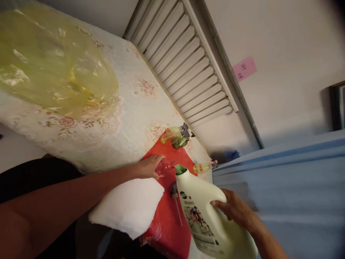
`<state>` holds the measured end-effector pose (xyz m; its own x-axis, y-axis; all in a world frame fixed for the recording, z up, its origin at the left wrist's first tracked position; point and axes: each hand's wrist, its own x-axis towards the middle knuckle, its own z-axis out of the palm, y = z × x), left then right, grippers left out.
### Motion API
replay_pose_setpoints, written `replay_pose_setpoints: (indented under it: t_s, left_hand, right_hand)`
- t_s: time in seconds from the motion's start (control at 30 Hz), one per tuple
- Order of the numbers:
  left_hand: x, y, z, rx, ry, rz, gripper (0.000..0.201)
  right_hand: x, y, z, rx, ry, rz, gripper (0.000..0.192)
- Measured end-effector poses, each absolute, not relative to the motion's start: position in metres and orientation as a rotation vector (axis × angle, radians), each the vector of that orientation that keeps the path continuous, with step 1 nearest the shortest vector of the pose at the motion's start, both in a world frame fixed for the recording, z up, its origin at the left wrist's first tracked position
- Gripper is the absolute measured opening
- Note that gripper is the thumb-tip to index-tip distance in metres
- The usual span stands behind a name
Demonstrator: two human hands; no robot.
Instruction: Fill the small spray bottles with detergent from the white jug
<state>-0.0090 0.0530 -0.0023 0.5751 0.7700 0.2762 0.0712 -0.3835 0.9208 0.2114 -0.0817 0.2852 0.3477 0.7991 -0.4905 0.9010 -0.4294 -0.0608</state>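
**Jug tipped toward small bottle over red sheet**

Right hand (237, 210) clenched round handle of pale green plastic jug (207, 216), spout at 11 o'clock of fingers, meeting green funnel (180, 169). Left hand (149, 166) gripping clear small bottle (165, 166), at 3 o'clock of fingers. Below: glossy red sheet (167, 216), white cloth (129, 208), floral tablecloth (129, 108). Spray bottle (175, 136) at 12 o'clock. Slatted shutter (185, 61), blue fabric (283, 172).

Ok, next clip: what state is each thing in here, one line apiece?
Jug: uncapped, tilted, spout toward the funnel, held by the right hand.
Funnel: green, at the clear bottle's mouth.
Clear bottle: open, tilted, held by the left hand.
Pump tube: detached, lying on the red mat.
Two spray bottles: heads fitted, lying down.
Small bottle: capped, lying down.
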Motion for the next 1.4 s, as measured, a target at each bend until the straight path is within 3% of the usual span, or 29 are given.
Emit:
replay_pose_setpoints:
  t_s: [0.9,1.4]
  left_hand:
    - [-0.007,0.054,-0.006,1.813,0.690,0.894,0.082]
    - [-0.013,0.050,0.010,1.805,0.750,0.834,0.093]
  right_hand:
    - [0.215,-0.088,0.275,2.430,1.561,-0.688,0.040]
    - [0.251,-0.098,0.256,2.866,1.815,-0.925,0.030]
